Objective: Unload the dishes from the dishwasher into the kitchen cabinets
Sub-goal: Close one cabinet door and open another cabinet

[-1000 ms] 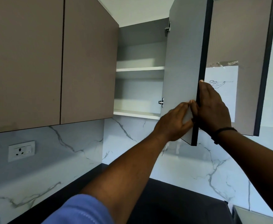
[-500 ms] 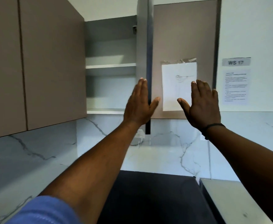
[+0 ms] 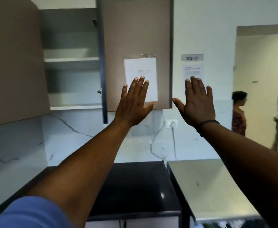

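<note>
An upper wall cabinet (image 3: pixel 72 83) stands open, and both of its grey shelves are bare. Its open door (image 3: pixel 102 63) is seen edge-on at the cabinet's right side. Both my arms are raised with flat palms facing forward. My left hand (image 3: pixel 134 106) is in front of the neighbouring closed brown door (image 3: pixel 138 30), over a white sheet (image 3: pixel 141 73) taped to it. My right hand (image 3: pixel 196 102) is spread just right of that door, before the white wall. Neither hand holds anything. No dishes or dishwasher are in view.
A black counter (image 3: pixel 135 186) lies below, with a steel surface (image 3: pixel 209 186) to its right. The marble backsplash carries a wall socket (image 3: pixel 172 123). Closed brown cabinets (image 3: pixel 11 63) hang at the left. A person (image 3: pixel 238 112) stands in the doorway at the right.
Both hands let go of the cabinet door's edge and pulled back with fingers spread. The door swung fully open, and my view has turned to the right.
</note>
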